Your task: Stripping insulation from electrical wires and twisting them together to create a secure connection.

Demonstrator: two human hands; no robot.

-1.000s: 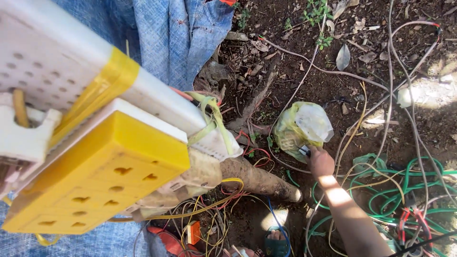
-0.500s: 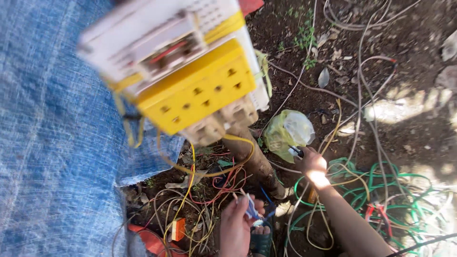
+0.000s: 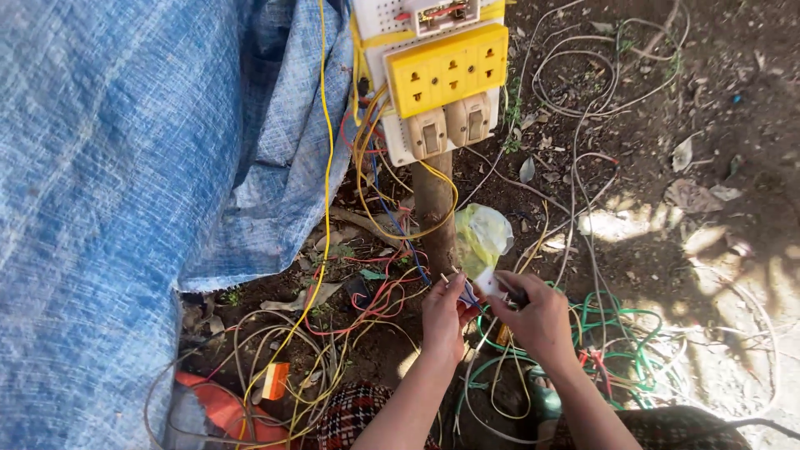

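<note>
My left hand (image 3: pixel 443 312) pinches a short wire end (image 3: pixel 455 282) with bare tips sticking up. My right hand (image 3: pixel 537 315) grips a small white part (image 3: pixel 488 285) together with a dark tool, held right against the wire. Both hands meet low in the middle, just in front of a wooden post (image 3: pixel 434 208). On that post sits a white perforated board with a yellow socket block (image 3: pixel 447 68) and two beige switches (image 3: pixel 451 129). Yellow, red and blue wires (image 3: pixel 377 171) hang from the board down to the ground.
A blue tarpaulin (image 3: pixel 125 183) covers the whole left side. A yellowish plastic bag (image 3: pixel 483 236) lies by the post. Green cables (image 3: pixel 621 333), white wires (image 3: pixel 583 92) and an orange block (image 3: pixel 274 380) are strewn over the dirt. Checked cloth (image 3: pixel 354 417) shows at the bottom edge.
The view has tilted so the socket board now stands upright at the top. My right hand left the plastic bag and joined my left hand, which came up holding the wire.
</note>
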